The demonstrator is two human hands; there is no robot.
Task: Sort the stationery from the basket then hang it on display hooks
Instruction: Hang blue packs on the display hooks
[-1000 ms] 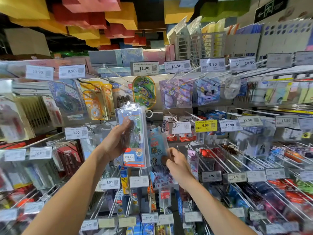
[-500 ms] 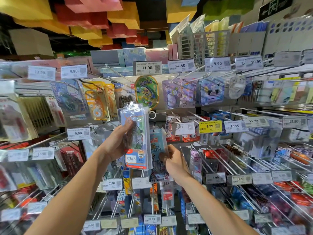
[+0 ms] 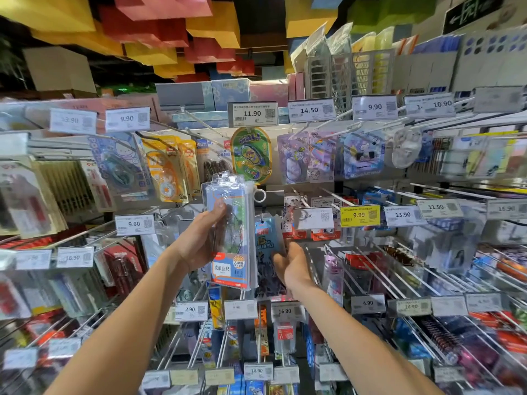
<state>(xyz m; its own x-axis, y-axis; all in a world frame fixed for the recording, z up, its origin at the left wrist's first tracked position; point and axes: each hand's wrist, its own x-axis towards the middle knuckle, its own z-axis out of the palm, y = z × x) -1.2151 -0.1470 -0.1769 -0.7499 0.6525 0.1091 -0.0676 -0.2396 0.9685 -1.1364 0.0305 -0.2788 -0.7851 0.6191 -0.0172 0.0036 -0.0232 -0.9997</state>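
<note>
Pegboard wall of stationery, scanning left to right. 9.90 price tag point(image 3: 135, 228) sits on the left hook row. Left hand point(image 3: 199, 243) is raised at mid-height, thumb on the front and fingers wrapped behind a stack of clear ruler packs point(image 3: 232, 252). The stack is upright, with a white ring at its top right corner and an orange-and-blue label at the bottom. Just beside it on the right is a blue ruler-set pack point(image 3: 266, 238), upright, below the green oval pack point(image 3: 251, 155). Right hand point(image 3: 292, 266) is at its lower right with fingers curled on the lower edge. It looks like a pinch, but that spot is blurred, so I'm not certain. Can't tell whether the blue pack is on a hook. The hands are near each other, not touching, each on its own pack. Yellow 9.99 tag point(image 3: 360, 215) is further right, then long wire hooks point(image 3: 370, 269) sloping out toward the aisle.
</note>
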